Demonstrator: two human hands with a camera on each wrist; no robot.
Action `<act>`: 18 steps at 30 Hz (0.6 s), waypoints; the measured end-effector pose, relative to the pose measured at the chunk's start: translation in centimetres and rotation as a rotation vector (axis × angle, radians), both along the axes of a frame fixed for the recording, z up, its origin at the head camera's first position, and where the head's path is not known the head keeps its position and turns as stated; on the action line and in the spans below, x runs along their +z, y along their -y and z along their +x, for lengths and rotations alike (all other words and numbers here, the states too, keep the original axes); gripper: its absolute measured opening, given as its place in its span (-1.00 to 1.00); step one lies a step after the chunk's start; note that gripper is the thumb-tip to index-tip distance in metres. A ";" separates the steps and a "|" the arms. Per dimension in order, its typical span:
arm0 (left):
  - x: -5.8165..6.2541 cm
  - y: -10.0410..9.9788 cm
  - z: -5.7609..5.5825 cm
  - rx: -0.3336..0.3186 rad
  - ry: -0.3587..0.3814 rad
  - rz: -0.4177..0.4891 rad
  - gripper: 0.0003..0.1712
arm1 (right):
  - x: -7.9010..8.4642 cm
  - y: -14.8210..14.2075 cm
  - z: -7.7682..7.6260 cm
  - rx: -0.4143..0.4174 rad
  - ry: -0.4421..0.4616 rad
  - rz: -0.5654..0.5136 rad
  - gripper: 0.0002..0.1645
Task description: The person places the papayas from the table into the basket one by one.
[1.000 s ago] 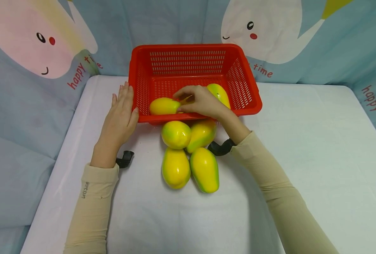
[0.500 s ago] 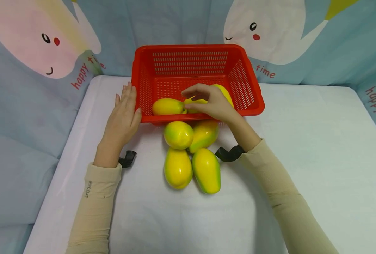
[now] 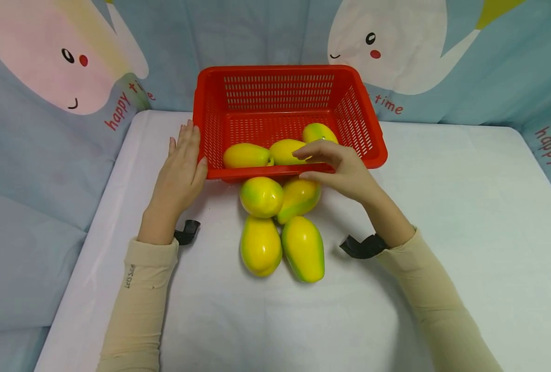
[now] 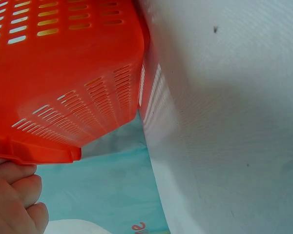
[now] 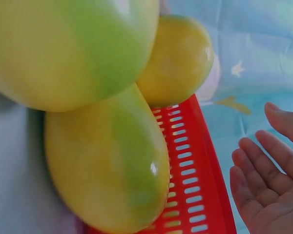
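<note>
A red slotted plastic basket point(image 3: 280, 88) stands at the back of the table. Inside it, along the near wall, lie a left mango point(image 3: 245, 156), a middle mango point(image 3: 285, 152) and a right mango point(image 3: 319, 133). My left hand point(image 3: 175, 168) rests with straight fingers against the basket's left rim; its fingers point(image 4: 27, 187) show at that rim in the left wrist view. My right hand point(image 3: 342, 168) hovers over the near right rim, thumb and fingers spread around nothing. In the right wrist view, the right hand point(image 5: 273, 180) is beside the basket with its palm bare.
In front of the basket, several yellow-green mangoes point(image 3: 303, 250) are grouped close together on the white table point(image 3: 238, 325), one upper mango point(image 3: 262, 197) against the basket front. A blue printed curtain point(image 3: 256, 33) hangs right behind the basket. Black wrist mounts point(image 3: 363, 246) sit under the sleeves.
My right hand has let go of the middle mango in the basket and drawn back to the right and toward me. The left hand keeps its place on the rim.
</note>
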State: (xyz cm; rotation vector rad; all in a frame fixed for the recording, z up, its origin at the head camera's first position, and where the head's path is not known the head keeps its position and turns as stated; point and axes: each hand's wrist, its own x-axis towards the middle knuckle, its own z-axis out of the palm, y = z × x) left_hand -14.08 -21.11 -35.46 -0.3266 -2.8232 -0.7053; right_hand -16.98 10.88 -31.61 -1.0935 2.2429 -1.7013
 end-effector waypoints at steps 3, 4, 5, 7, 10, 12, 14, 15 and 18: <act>0.0 0.0 0.0 0.000 0.000 -0.001 -0.29 | -0.3 -0.9 0.8 0.009 -0.024 0.003 -0.55; 0.0 0.0 0.0 -0.001 -0.001 0.000 -0.30 | -0.4 -1.3 1.0 0.014 -0.031 0.001 -0.54; 0.1 0.0 0.0 -0.002 -0.002 -0.001 -0.30 | -0.6 -1.6 1.2 0.018 -0.039 0.001 -0.53; 0.1 -0.1 0.0 -0.002 -0.004 -0.003 -0.30 | -0.8 -2.2 1.7 0.023 -0.044 0.000 -0.53; 0.1 -0.1 0.0 0.002 -0.006 -0.004 -0.30 | -1.3 -3.2 2.5 0.030 -0.053 0.010 -0.54; 0.1 -0.1 0.0 0.003 -0.006 -0.005 -0.30 | -1.6 -3.8 3.1 0.040 -0.061 0.022 -0.54; 0.1 -0.1 0.0 0.000 -0.003 -0.009 -0.30 | -2.1 -4.3 3.6 0.054 -0.070 0.037 -0.54; 0.2 0.0 0.0 -0.003 0.002 -0.013 -0.30 | -2.2 -4.6 4.0 0.062 -0.072 0.047 -0.54; 0.4 0.1 0.1 -0.010 0.037 -0.036 -0.30 | -2.9 -5.1 5.1 0.080 -0.055 0.100 -0.52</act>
